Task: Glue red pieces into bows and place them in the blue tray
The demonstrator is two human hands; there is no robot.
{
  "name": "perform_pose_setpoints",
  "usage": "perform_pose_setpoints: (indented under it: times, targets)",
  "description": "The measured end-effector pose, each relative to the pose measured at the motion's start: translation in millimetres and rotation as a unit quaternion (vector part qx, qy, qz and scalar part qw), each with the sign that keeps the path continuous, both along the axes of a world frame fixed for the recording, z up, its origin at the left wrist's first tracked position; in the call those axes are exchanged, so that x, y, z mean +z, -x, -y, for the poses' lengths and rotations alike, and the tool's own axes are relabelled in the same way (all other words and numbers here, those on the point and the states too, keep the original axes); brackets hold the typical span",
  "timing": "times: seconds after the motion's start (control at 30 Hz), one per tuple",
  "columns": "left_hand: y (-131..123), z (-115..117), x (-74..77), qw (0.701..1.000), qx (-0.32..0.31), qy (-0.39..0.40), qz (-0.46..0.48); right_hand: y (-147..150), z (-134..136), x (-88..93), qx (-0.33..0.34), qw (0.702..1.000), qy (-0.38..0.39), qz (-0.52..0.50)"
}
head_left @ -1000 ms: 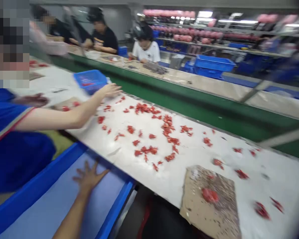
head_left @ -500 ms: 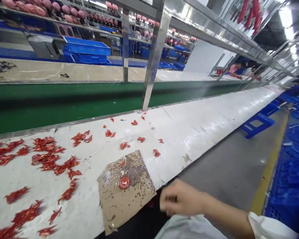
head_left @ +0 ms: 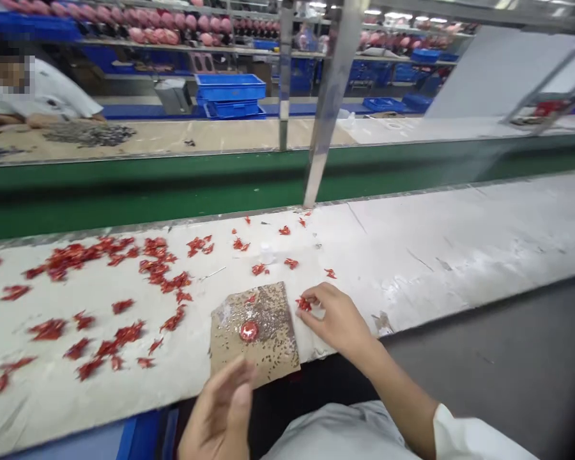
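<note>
This single head-worn camera looks forward and downward from the person's own viewpoint. It sits close above the white-surfaced workbench, with the left hand and right hand near the lower frame edge, and faces across a green-sided parallel bench toward long metal shelving beyond.

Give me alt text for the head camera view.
A person's right hand has its fingertips at small red pieces beside a cardboard sheet on a white conveyor belt. The left hand is raised over the sheet's near edge. More red pieces lie scattered along the belt.
</note>
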State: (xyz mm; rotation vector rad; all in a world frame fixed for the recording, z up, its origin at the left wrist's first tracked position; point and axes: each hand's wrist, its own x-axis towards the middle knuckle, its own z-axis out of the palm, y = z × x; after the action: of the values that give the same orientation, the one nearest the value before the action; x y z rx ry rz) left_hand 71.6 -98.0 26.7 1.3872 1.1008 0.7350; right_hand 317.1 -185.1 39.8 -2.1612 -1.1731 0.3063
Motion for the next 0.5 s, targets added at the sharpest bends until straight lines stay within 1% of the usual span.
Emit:
perform_pose_setpoints:
  times: [0.07, 0.1, 0.17, 0.2, 0.27, 0.37, 0.43, 0.5]
  targets:
    - [-21.8, 13.4, 13.3, 0.994, -0.034, 0.066, 0.076, 32.1, -3.4, 19.9, 0.093, 0.994, -0.061, 0.008]
    - [-26.5, 15.0, 18.2, 0.991, -0.04, 0.09, 0.093, 48.7, -4.7, 26.5, 0.133, 0.987, -0.086, 0.012]
    - [-20.4, 10.7, 24.1, 0.988, -0.011, 0.117, 0.1, 77.4, -8.6, 30.5, 0.202, 0.972, -0.118, 0.022]
    - [-10.6, 7.2, 25.2, 0.987, 0.014, 0.123, 0.1, 89.1, -13.1, 28.0, 0.233, 0.964, -0.128, 0.028]
    - [16.4, 2.4, 24.8, 0.982, 0.074, 0.131, 0.11, 112.0, -28.9, 17.1, 0.283, 0.948, -0.139, 0.04]
    - [60.5, 1.5, 17.1, 0.964, 0.167, 0.136, 0.152, 156.8, -60.7, -0.5, 0.345, 0.929, -0.136, 0.023]
    - [91.6, -1.9, 4.9, 0.948, 0.235, 0.133, 0.167, 191.9, -78.1, -8.9, 0.387, 0.914, -0.117, -0.017]
    - [129.9, -14.8, -16.1, 0.936, 0.292, 0.123, 0.153, 223.4, -88.1, -16.9, 0.425, 0.898, -0.106, -0.05]
